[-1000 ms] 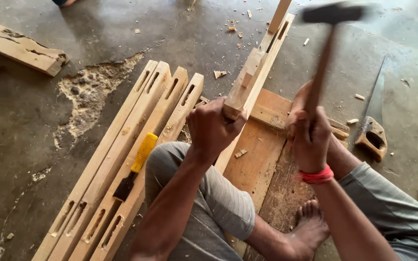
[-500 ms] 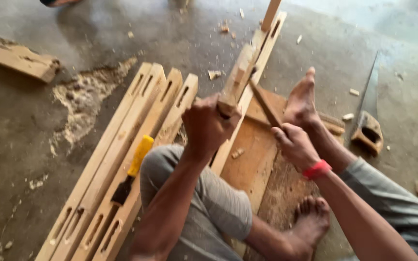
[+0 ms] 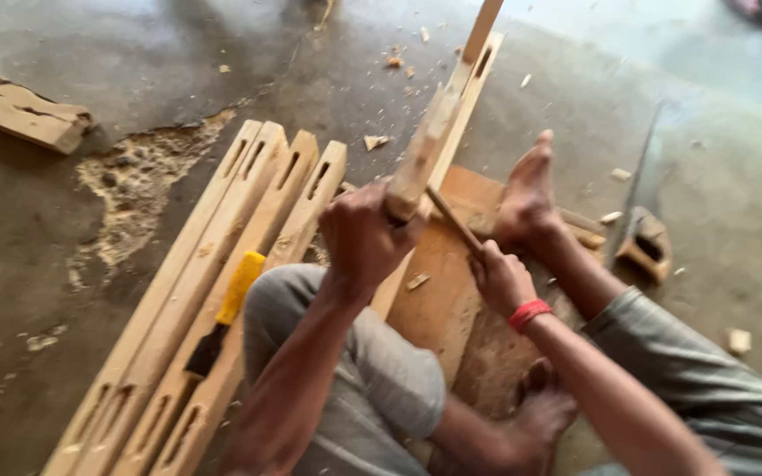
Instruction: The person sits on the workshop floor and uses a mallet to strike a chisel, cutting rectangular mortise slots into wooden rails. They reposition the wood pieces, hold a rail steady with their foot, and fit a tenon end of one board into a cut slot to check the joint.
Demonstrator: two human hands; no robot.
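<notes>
The left hand (image 3: 365, 236) is clenched around a short wooden block (image 3: 418, 159), which sticks up and away out of the top of the fist, blurred. The right hand (image 3: 500, 280), a red band at its wrist, is closed on the near end of a hammer handle (image 3: 451, 218); the handle runs up and to the left from that fist and meets the block just above the left hand's knuckles. The hammer's head cannot be made out.

Behind the block, a long slotted rail (image 3: 474, 75) slopes away from both hands; its near part is hidden by the left fist. Just past the right hand a bare foot (image 3: 526, 194) presses down on a flat board (image 3: 438, 291), which lies under and between the two hands.

Left of the left forearm lie four slotted rails side by side (image 3: 249, 203), with a yellow-handled chisel (image 3: 227, 308) resting on them beside the knee. Right of the right hand, well apart, a plane (image 3: 646, 247) sits on the floor.
</notes>
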